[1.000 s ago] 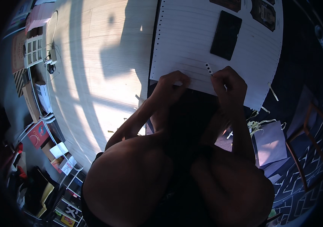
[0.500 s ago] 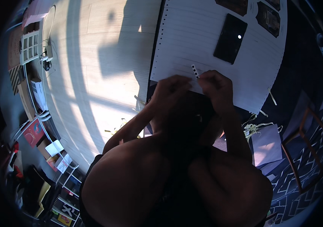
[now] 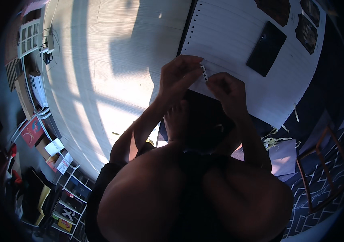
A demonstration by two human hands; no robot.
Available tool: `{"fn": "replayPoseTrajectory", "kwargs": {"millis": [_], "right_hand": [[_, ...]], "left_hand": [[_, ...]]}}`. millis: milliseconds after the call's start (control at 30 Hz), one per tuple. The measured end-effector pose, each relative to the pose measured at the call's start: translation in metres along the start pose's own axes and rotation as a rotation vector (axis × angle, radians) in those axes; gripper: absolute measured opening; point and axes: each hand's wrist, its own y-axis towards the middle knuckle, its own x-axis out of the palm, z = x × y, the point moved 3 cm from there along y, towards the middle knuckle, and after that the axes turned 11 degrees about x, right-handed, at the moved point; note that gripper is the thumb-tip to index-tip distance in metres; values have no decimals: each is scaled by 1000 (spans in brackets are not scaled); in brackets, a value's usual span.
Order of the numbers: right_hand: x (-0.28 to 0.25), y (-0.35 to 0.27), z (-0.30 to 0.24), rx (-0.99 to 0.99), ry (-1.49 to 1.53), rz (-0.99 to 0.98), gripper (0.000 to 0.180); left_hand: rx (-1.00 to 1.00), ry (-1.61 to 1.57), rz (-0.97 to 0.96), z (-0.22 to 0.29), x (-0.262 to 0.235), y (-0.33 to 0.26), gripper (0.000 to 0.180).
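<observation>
Pinched between fingertips of left hand (image 3: 178, 78) and right hand (image 3: 226, 89), small white perforated strip (image 3: 204, 73), long axis upright, just over near edge of large lined white sheet (image 3: 236, 36).

- A small white strip (image 3: 204, 73) with dark marks, like a label, sits pinched between the left hand (image 3: 177, 76) and the right hand (image 3: 227, 89), over the lower edge of a large white lined sheet (image 3: 236, 36).
- A black rectangular phone (image 3: 266, 49) lies tilted on that sheet, its screen dark.
- A red package (image 3: 31, 132) with a pale round mark stands at the left, beside the floor.
- Two white boxes (image 3: 57, 152) lie just below it, near a wire shelf.
</observation>
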Motion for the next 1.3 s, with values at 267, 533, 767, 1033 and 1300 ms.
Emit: {"fn": "replayPoseTrajectory", "kwargs": {"millis": [267,533,767,1033,1300], "right_hand": [[10,14,7,135,162,-53,15],[9,11,6,241,162,64,19],[3,9,-7,8,-36,57,20],[10,10,-4,38,-26,100,18],[10,23,-6,-38,-147,62,18]], "left_hand": [[98,82,79,-5,-10,0,27],[141,62,79,-6,-6,-3,32],[164,-31,44,-6,-1,-7,40],[117,-53,66,-6,1,-10,40],[478,646,-30,7,-10,-7,39]]}}
